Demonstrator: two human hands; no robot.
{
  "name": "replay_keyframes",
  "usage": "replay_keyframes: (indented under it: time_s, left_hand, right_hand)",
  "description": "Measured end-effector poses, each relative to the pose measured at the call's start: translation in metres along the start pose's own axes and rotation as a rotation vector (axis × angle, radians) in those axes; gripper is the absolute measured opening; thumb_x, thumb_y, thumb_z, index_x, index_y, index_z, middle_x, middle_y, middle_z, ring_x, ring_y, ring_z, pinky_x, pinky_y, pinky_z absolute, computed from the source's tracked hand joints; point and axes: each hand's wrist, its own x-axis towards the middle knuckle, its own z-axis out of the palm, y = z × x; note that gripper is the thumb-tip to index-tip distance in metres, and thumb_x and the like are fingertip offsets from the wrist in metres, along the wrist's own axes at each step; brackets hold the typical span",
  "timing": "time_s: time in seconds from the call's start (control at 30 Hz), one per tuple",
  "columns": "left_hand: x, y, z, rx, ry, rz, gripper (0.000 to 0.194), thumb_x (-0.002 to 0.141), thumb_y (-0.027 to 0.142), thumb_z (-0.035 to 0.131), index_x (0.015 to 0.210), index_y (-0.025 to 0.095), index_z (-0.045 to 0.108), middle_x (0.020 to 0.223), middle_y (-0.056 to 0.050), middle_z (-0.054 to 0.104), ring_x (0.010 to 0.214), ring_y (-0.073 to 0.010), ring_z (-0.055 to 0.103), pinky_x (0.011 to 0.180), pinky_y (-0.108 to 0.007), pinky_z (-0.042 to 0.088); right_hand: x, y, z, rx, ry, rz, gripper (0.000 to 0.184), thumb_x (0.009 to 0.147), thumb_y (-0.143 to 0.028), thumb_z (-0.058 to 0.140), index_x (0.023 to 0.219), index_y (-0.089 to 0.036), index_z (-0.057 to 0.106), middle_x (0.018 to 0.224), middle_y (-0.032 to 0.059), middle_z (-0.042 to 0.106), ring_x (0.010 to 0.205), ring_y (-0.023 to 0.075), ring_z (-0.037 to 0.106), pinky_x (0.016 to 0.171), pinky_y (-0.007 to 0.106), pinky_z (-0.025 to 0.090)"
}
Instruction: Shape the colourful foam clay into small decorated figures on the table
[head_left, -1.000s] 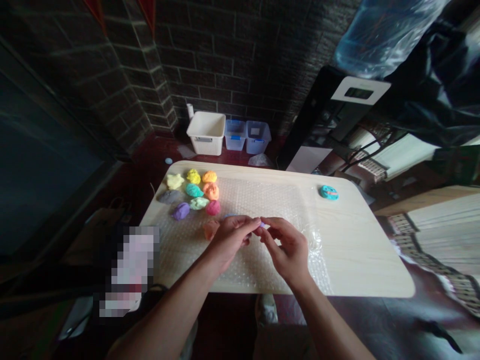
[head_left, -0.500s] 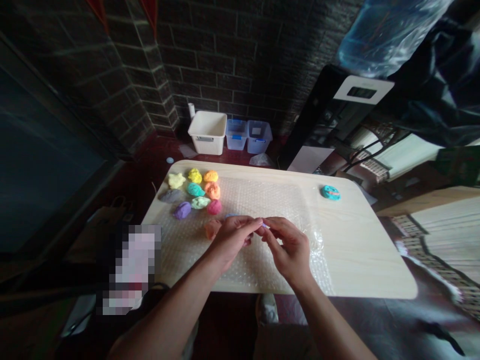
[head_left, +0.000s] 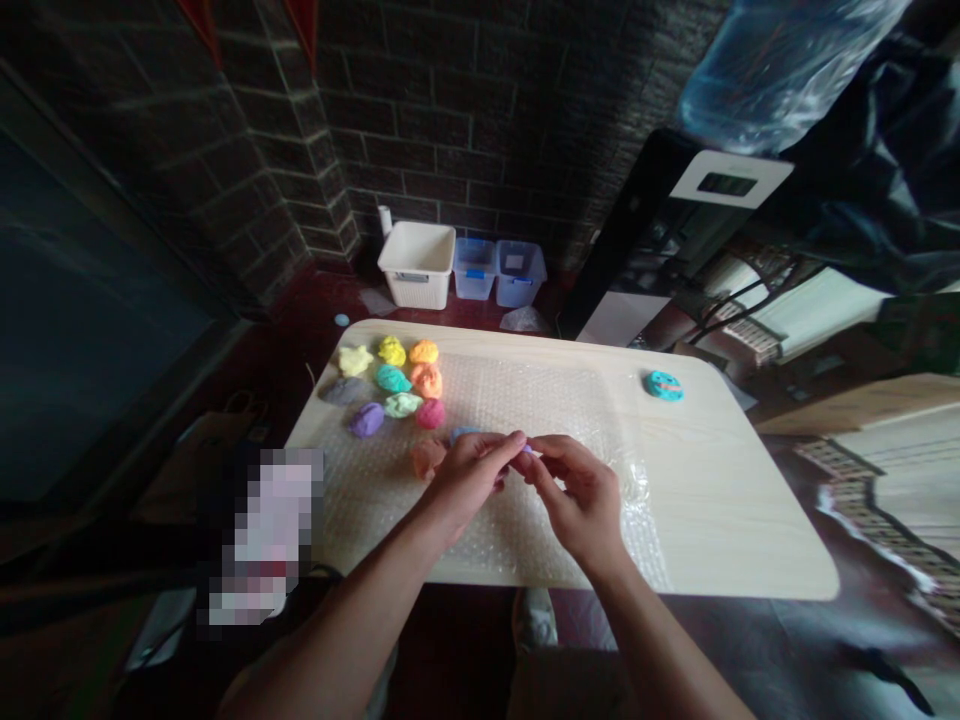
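Between the fingertips of both hands is a small piece of light purple clay [head_left: 527,450], mostly covered by the fingers. My left hand [head_left: 474,472] pinches it from the left and my right hand [head_left: 581,490] from the right, both above the bubble wrap [head_left: 517,395]. Close behind my left hand lie a brownish-orange clay lump [head_left: 427,458] and a partly hidden blue lump [head_left: 463,433]. Farther left sit several more lumps, among them purple clay [head_left: 367,420], crimson clay [head_left: 430,413], teal clay [head_left: 392,378] and grey clay [head_left: 345,390].
A round turquoise clay piece [head_left: 665,386] with a pinkish band lies on the right of the wooden table [head_left: 739,480]. Beyond the far edge stand a white bin [head_left: 417,265] and two clear tubs [head_left: 519,275] on the floor. A water dispenser [head_left: 630,250] rises behind the table.
Both hands keep nearly the same pinch on the light purple clay. The whole view has shifted very slightly; the lumps on the table have not moved.
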Motion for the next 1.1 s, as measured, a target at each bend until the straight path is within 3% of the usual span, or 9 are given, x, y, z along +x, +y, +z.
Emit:
replay_keyframes:
  time_s: [0.2,0.33,0.43,0.57,0.73,0.87,1.0,1.1]
  left_hand:
    - [0.0001,0.0024,-0.0006,-0.009,-0.030,0.004,0.030,0.081,0.042,0.075,0.070,0.014,0.071,0.063,0.001,0.054,0.058,-0.0097,0.040,0.056,-0.025,0.026]
    - [-0.0002,0.0010,-0.0006,0.009,-0.003,0.011,0.031,0.082,0.043,0.075,0.072,0.014,0.072,0.070,-0.002,0.062,0.062,-0.0102,0.046,0.058,-0.025,0.029]
    - [-0.0013,0.0005,-0.0006,0.034,-0.005,0.020,0.031,0.085,0.044,0.073,0.075,0.015,0.075,0.075,-0.004,0.066,0.064,-0.0103,0.048,0.059,-0.024,0.029]
    - [-0.0010,0.0012,-0.0010,0.014,-0.036,0.008,0.031,0.084,0.044,0.074,0.076,0.015,0.076,0.074,-0.003,0.065,0.060,-0.0093,0.043,0.057,-0.024,0.027]
    - [0.0004,0.0023,-0.0012,0.002,-0.010,0.001,0.029,0.081,0.042,0.077,0.073,0.015,0.074,0.072,-0.003,0.065,0.060,-0.0094,0.044,0.058,-0.025,0.028]
    - [-0.0004,0.0024,-0.0010,0.067,-0.006,0.019,0.034,0.085,0.048,0.073,0.075,0.015,0.075,0.076,-0.004,0.067,0.061,-0.0101,0.045,0.057,-0.025,0.028]
    - [0.0011,0.0003,-0.0022,0.064,0.079,0.044,0.038,0.087,0.052,0.069,0.078,0.016,0.076,0.080,-0.006,0.070,0.059,-0.0101,0.045,0.056,-0.025,0.029]
    - [0.0029,-0.0011,-0.0036,0.048,0.162,0.069,0.037,0.087,0.050,0.068,0.076,0.015,0.075,0.078,-0.006,0.071,0.056,-0.0093,0.044,0.055,-0.025,0.029]
  right_hand:
    - [0.0014,-0.0017,-0.0016,-0.037,0.027,-0.014,0.010,0.093,-0.030,0.076,0.101,-0.024,0.078,0.097,0.0069,0.074,0.081,0.0191,0.070,0.066,0.031,0.058]
    - [0.0005,-0.0017,-0.0006,0.012,-0.002,-0.010,0.018,0.095,-0.030,0.074,0.112,-0.026,0.077,0.104,0.0076,0.073,0.078,0.0178,0.070,0.063,0.031,0.059]
    - [0.0003,-0.0014,-0.0006,0.020,-0.006,-0.006,0.014,0.097,-0.029,0.071,0.108,-0.026,0.078,0.099,0.0071,0.074,0.081,0.0188,0.071,0.065,0.032,0.059]
    - [0.0006,-0.0002,-0.0012,0.024,0.024,-0.004,0.011,0.095,-0.029,0.074,0.103,-0.026,0.080,0.095,0.0063,0.074,0.080,0.0188,0.071,0.063,0.031,0.058]
    - [0.0002,0.0002,-0.0010,0.045,0.026,0.017,0.021,0.092,-0.029,0.077,0.113,-0.028,0.079,0.099,0.0062,0.075,0.075,0.0169,0.070,0.061,0.030,0.058]
    - [0.0022,-0.0022,0.0002,0.142,0.029,0.058,0.012,0.092,-0.029,0.076,0.102,-0.025,0.082,0.091,0.0060,0.077,0.070,0.0160,0.068,0.054,0.027,0.054]
    - [0.0065,-0.0037,0.0011,0.312,0.141,0.203,0.011,0.086,-0.030,0.083,0.093,-0.022,0.079,0.077,0.0039,0.076,0.060,0.0148,0.067,0.047,0.025,0.049]
    - [0.0097,-0.0012,0.0005,0.402,0.200,0.249,0.015,0.080,-0.029,0.087,0.088,-0.021,0.077,0.081,0.0035,0.075,0.063,0.0144,0.067,0.050,0.024,0.049]
